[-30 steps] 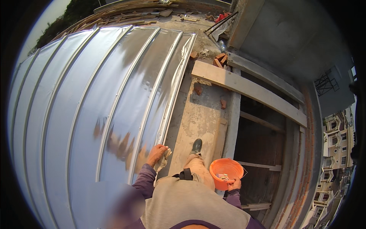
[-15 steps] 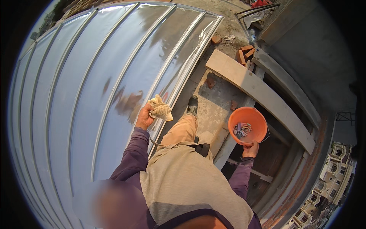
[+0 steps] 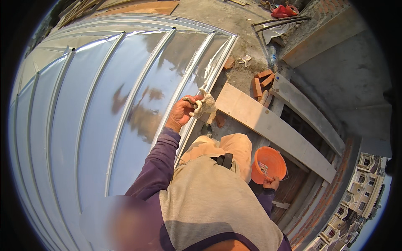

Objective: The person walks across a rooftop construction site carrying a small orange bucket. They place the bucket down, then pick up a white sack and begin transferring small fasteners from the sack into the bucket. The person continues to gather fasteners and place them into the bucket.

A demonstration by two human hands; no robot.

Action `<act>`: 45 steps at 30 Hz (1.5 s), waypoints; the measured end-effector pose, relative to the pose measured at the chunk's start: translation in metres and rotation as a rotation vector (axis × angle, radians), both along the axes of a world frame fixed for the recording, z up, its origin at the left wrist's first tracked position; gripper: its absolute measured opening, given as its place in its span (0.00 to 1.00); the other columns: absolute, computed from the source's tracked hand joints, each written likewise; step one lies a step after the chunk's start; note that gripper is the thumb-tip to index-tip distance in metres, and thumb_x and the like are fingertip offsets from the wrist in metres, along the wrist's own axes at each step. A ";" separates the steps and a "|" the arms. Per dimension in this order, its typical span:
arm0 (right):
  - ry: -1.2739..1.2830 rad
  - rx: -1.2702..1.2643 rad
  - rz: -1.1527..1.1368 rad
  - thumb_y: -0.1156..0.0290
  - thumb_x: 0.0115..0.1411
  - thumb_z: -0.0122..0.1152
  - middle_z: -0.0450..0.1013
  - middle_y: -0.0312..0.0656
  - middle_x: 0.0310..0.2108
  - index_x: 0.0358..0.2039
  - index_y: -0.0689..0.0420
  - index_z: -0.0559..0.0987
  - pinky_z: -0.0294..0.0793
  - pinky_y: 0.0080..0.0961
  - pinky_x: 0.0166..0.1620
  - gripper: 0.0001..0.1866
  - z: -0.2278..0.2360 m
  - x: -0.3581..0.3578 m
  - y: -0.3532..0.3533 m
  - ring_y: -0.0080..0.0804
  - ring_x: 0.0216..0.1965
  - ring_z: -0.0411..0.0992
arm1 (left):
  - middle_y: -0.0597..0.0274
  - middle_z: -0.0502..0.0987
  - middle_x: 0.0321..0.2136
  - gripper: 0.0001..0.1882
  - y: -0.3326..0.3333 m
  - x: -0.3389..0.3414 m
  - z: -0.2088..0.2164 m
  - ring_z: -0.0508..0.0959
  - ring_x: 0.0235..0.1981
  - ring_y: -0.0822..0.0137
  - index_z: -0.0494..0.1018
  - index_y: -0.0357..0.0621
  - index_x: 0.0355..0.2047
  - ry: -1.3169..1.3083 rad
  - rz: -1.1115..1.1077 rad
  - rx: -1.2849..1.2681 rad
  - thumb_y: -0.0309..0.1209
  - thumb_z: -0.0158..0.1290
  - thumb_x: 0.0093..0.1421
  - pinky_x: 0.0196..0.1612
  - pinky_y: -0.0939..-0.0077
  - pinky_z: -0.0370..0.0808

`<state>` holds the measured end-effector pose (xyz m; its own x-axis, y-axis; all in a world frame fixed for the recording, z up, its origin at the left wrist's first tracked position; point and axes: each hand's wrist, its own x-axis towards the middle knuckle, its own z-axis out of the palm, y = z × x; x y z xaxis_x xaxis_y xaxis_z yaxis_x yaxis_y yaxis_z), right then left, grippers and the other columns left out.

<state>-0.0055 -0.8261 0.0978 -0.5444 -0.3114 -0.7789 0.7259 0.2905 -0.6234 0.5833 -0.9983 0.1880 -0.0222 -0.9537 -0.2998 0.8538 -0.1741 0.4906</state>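
Observation:
My left hand is closed on a crumpled cream cloth item, apparently a knitted work glove, above the right edge of the shiny metal-sheet roof. Low on the right, my right hand grips the near rim of an orange bucket, which is tilted. Several small coloured stick-like pieces lie inside it; their kind is too small to tell.
A wide pale plank and a concrete beam span a dark gap on the right. Orange bricks, a plastic bottle and a white glove lie ahead. Raised metal ribs cross the roof.
My left hand has moved right and forward with the glove. The bucket in my right hand has come lower and nearer to my body. My legs have shifted, with both knees now showing.

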 end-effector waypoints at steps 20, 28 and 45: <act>0.030 0.123 0.109 0.76 0.54 0.53 0.63 0.36 0.20 0.26 0.56 0.67 0.75 0.29 0.21 0.05 -0.054 -0.022 -0.406 0.28 0.15 0.62 | 0.58 0.81 0.40 0.14 -0.154 0.008 -0.103 0.81 0.43 0.59 0.76 0.42 0.45 0.102 0.396 0.453 0.38 0.55 0.63 0.49 0.55 0.80; 0.080 0.093 0.484 0.70 0.55 0.56 0.69 0.39 0.22 0.32 0.59 0.72 0.82 0.33 0.28 0.07 -0.117 -0.034 -0.761 0.31 0.18 0.70 | 0.59 0.82 0.33 0.08 -0.390 -0.094 -0.089 0.83 0.32 0.65 0.75 0.41 0.39 -0.081 0.206 0.753 0.27 0.60 0.60 0.38 0.65 0.84; -0.040 0.084 0.624 0.72 0.57 0.57 0.73 0.40 0.30 0.38 0.54 0.69 0.83 0.36 0.32 0.09 -0.065 0.004 -0.969 0.34 0.28 0.76 | 0.73 0.64 0.18 0.24 -0.794 -0.155 -0.109 0.64 0.22 0.75 0.69 0.44 0.21 -0.936 -0.343 0.686 0.51 0.60 0.59 0.28 0.74 0.64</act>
